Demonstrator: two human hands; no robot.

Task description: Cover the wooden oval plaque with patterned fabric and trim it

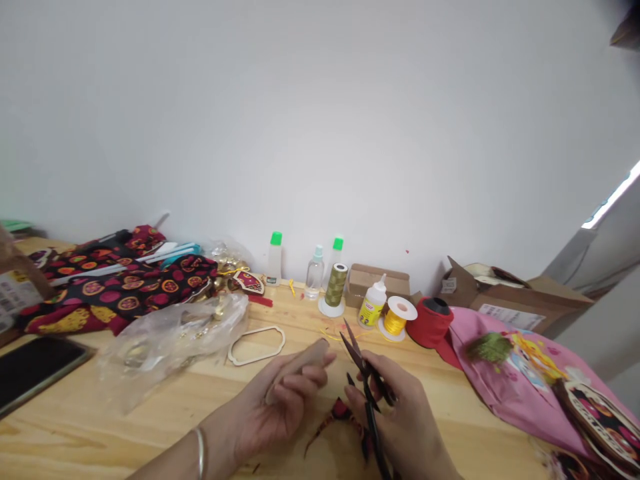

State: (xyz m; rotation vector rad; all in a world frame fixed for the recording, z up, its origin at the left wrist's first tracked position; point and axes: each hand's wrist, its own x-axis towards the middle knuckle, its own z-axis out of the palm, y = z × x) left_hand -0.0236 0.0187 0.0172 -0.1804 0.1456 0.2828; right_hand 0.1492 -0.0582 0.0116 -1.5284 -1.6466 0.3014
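Observation:
My left hand (285,393), with a bangle (201,453) at its wrist, is closed palm up around a greyish, elongated object (303,363); what that is I cannot make out. Just to its right, my right hand (400,407) grips black-handled scissors (356,350), their blades parted and pointing up and left. Another dark handled tool (375,437) shows under the right hand, partly hidden by the fingers. Below and between the hands, a dark patterned fabric scrap (341,409) lies on the wooden table (190,427).
A pale frame (256,345), a clear plastic bag (175,340), patterned fabric (135,287) and a phone (37,367) lie left. Glue bottle (373,303), green thread cone (337,287), yellow spool (397,317) and red spool (431,323) stand behind. Pink cloth (505,407) lies right.

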